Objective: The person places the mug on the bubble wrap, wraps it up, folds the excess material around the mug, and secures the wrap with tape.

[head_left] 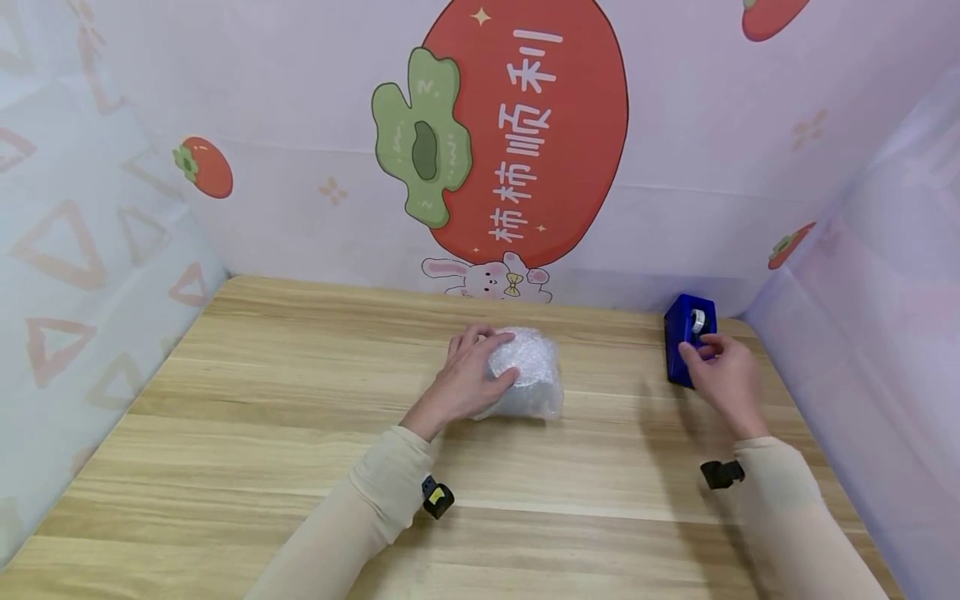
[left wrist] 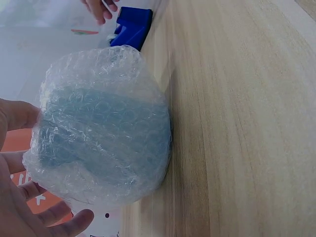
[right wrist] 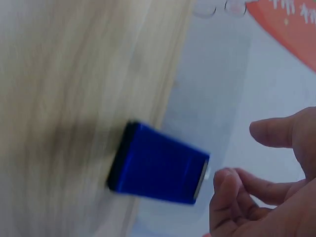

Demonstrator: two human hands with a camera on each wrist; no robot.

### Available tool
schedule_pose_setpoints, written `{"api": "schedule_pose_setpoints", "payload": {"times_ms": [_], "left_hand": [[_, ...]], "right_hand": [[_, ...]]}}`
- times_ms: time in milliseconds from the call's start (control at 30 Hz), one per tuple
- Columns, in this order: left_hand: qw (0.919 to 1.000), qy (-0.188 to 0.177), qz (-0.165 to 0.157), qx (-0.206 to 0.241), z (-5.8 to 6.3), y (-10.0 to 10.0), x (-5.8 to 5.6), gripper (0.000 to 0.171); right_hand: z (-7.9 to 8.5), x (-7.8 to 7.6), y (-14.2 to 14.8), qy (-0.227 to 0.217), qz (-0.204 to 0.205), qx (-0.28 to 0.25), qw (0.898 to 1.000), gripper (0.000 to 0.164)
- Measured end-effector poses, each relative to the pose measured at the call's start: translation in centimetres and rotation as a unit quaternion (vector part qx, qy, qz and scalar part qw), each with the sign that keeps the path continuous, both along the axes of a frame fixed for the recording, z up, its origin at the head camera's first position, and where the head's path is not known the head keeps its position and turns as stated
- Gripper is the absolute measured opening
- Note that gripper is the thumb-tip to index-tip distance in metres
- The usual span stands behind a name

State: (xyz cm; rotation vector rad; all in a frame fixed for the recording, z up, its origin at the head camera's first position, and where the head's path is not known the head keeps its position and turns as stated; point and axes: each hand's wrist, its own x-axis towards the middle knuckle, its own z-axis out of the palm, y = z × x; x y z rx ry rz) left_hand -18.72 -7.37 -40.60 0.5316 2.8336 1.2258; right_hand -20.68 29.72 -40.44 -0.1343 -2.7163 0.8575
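Note:
A rounded bundle in clear bubble wrap (head_left: 528,362) sits on the wooden table; something pale blue-grey shows through the wrap in the left wrist view. My left hand (head_left: 474,373) holds it from the left and above, with thumb and index finger on the wrap (left wrist: 98,128) and the other fingers spread past its edge. At the back right stands a blue tape dispenser (head_left: 678,337) with a small roll of tape (head_left: 698,321). Close in front of this dispenser (right wrist: 158,165) is my right hand (head_left: 723,375), fingers loosely bent, thumb apart from them, nothing between.
The wooden table (head_left: 300,400) reaches back to a white cloth (head_left: 300,225) printed with persimmons and a rabbit. More pale cloth hangs along the left side (head_left: 97,275) and the right side (head_left: 877,275). Each wrist wears a small black camera (head_left: 437,497).

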Motion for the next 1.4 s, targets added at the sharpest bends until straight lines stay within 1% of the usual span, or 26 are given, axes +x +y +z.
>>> {"api": "schedule_pose_setpoints", "payload": {"times_ms": [67, 133, 200, 267, 300, 400, 667, 733, 800, 867, 967, 1067, 1200, 1300, 1400], "left_hand": [[1.0, 0.0, 0.0, 0.001, 0.0, 0.0, 0.0, 0.054], [1.0, -0.001, 0.001, 0.002, 0.0, 0.0, 0.0, 0.054], [1.0, -0.003, 0.002, 0.002, 0.0, 0.0, 0.0, 0.054], [1.0, -0.005, 0.004, 0.001, 0.0, 0.1, 0.0, 0.053], [1.0, -0.007, 0.004, 0.001, 0.0, 0.0, 0.0, 0.054], [0.9999, -0.011, 0.004, 0.001, 0.0, 0.1, 0.0, 0.054], [0.9999, -0.009, 0.006, 0.0, 0.1, -0.1, 0.1, 0.054], [1.0, -0.008, 0.005, 0.001, 0.1, -0.1, 0.0, 0.054], [1.0, -0.008, 0.003, 0.002, 0.0, -0.1, 0.0, 0.053], [1.0, -0.008, 0.001, 0.002, 0.0, -0.1, 0.1, 0.054], [1.0, -0.008, 0.002, 0.0, 0.0, -0.1, 0.1, 0.053], [1.0, -0.005, 0.003, -0.001, 0.1, -0.1, 0.1, 0.053], [1.0, -0.006, 0.001, 0.0, 0.1, 0.0, 0.0, 0.053], [1.0, -0.008, 0.001, -0.001, 0.0, 0.0, 0.0, 0.053], [0.9999, -0.012, 0.003, -0.001, -0.1, 0.1, 0.0, 0.054]], "right_hand": [[0.5, -0.6, 1.3, -0.04, -0.008, 0.023, 0.999, 0.06], [0.9, -1.2, 2.4, -0.085, 0.002, 0.046, 0.995, 0.058], [1.2, -1.7, 3.4, -0.131, 0.023, 0.047, 0.99, 0.057], [1.3, -2.2, 4.1, -0.174, 0.039, 0.024, 0.984, 0.057], [1.3, -2.3, 4.3, -0.188, 0.043, 0.011, 0.981, 0.059], [1.4, -2.4, 4.8, -0.212, 0.046, -0.023, 0.976, 0.062], [1.5, -2.5, 4.5, -0.21, 0.045, -0.027, 0.976, 0.061], [1.5, -2.6, 4.5, -0.209, 0.044, -0.038, 0.976, 0.06], [1.5, -2.6, 4.5, -0.208, 0.045, -0.063, 0.975, 0.058], [1.4, -2.5, 4.6, -0.208, 0.04, -0.084, 0.974, 0.057], [1.2, -2.5, 4.6, -0.206, 0.03, -0.101, 0.973, 0.052], [1.2, -2.4, 4.4, -0.196, 0.018, -0.077, 0.977, 0.043], [1.4, -2.4, 4.0, -0.173, 0.004, -0.018, 0.985, 0.041], [1.5, -2.4, 3.5, -0.153, -0.005, 0.019, 0.988, 0.038], [1.5, -2.4, 3.1, -0.135, -0.013, 0.033, 0.99, 0.035]]}}
